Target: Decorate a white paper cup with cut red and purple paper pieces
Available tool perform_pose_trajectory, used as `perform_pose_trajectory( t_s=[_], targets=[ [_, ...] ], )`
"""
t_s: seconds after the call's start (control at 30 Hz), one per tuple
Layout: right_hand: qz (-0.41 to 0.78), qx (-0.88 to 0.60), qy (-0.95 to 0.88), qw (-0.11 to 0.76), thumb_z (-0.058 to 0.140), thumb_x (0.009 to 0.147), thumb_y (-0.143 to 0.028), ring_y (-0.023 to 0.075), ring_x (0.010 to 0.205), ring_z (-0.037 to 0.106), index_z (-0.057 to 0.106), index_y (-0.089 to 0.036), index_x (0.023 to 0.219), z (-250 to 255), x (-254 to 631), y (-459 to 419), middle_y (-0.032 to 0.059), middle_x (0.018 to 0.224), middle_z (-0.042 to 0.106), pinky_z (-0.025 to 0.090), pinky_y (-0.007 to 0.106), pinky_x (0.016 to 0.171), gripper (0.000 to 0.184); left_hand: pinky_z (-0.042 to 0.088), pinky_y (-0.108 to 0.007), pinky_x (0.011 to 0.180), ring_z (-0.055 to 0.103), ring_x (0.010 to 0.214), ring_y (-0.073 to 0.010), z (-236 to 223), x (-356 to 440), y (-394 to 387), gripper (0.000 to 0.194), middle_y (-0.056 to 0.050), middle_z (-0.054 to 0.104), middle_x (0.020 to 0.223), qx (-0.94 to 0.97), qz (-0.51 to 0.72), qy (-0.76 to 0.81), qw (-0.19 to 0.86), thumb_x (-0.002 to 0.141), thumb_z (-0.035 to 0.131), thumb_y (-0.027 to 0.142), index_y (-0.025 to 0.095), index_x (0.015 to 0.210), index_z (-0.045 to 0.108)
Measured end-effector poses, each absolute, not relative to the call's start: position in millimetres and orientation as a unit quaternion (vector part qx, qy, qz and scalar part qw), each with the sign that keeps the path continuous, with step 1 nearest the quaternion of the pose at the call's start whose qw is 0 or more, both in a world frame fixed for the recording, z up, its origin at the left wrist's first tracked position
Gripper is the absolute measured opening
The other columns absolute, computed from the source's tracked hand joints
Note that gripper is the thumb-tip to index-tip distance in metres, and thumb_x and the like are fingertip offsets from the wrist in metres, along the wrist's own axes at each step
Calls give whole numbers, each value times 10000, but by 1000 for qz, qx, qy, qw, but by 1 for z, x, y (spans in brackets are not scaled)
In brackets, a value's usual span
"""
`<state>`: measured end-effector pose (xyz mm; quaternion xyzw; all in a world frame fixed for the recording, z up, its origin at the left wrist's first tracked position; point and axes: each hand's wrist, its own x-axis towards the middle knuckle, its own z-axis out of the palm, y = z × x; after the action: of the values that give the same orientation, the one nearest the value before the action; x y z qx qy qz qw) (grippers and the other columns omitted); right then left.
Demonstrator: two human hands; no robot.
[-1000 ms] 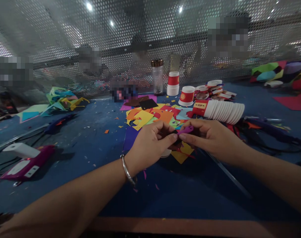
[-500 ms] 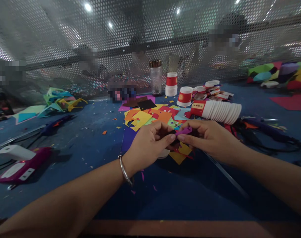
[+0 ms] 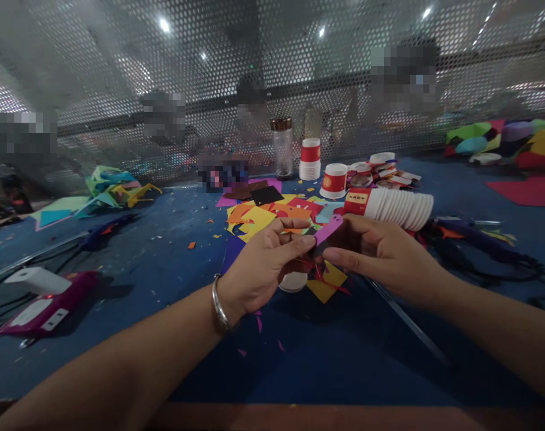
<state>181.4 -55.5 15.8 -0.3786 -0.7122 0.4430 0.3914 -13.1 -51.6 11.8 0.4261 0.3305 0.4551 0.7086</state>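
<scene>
My left hand [image 3: 272, 257], with a silver bangle at its wrist, pinches a small purple paper piece [image 3: 329, 230] between thumb and fingers. The piece is narrow, tilted up to the right, and has small holes near its upper end; a dark part shows below it. My right hand [image 3: 375, 248] is close on the right, its thumb apart from its curled fingers, and I see nothing gripped in it. Under the hands lie a yellow paper sheet [image 3: 327, 284], red scraps and a white round rim [image 3: 293, 281], partly hidden by my left hand.
Coloured paper sheets [image 3: 257, 221] are heaped beyond the hands. Stacked paper cups [image 3: 391, 208] lie right, near a glue gun [image 3: 474, 236] and a clear glue stick [image 3: 409, 323]. A glass bottle [image 3: 281, 149] stands behind. Left are a magenta power strip [image 3: 48, 305] and another glue gun [image 3: 104, 230].
My right thumb and fingers have parted from the purple paper piece. It stays in my left hand and now tilts more steeply upward. The view has shifted slightly.
</scene>
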Motion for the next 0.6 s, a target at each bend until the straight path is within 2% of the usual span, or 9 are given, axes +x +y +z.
perform_pose_trajectory(
  t_s=[0.17, 0.43, 0.6],
  targets=[
    [415, -391, -721, 394, 795, 818, -489, 195, 776, 662, 637, -228, 845, 13, 183, -57, 15, 834, 702, 569, 351, 760, 306, 500, -177, 568, 668, 609, -81, 11, -11, -53, 291, 23, 696, 757, 409, 440, 304, 739, 834, 774, 102, 149, 1056, 591],
    [479, -366, -680, 417, 869, 752, -424, 193, 805, 711, 677, -233, 870, 14, 180, -61, 15, 866, 747, 580, 306, 717, 296, 500, -178, 604, 618, 591, -61, 11, -12, -54, 347, 28, 682, 782, 410, 413, 275, 765, 818, 829, 151, 161, 1086, 608],
    [471, -349, -690, 424, 866, 758, -460, 211, 865, 729, 692, -234, 882, 17, 180, -63, 24, 937, 756, 602, 338, 773, 311, 514, -199, 683, 640, 694, -77, 12, -12, -56, 447, 8, 684, 890, 422, 392, 277, 770, 794, 864, 218, 181, 1160, 610]
  ],
)
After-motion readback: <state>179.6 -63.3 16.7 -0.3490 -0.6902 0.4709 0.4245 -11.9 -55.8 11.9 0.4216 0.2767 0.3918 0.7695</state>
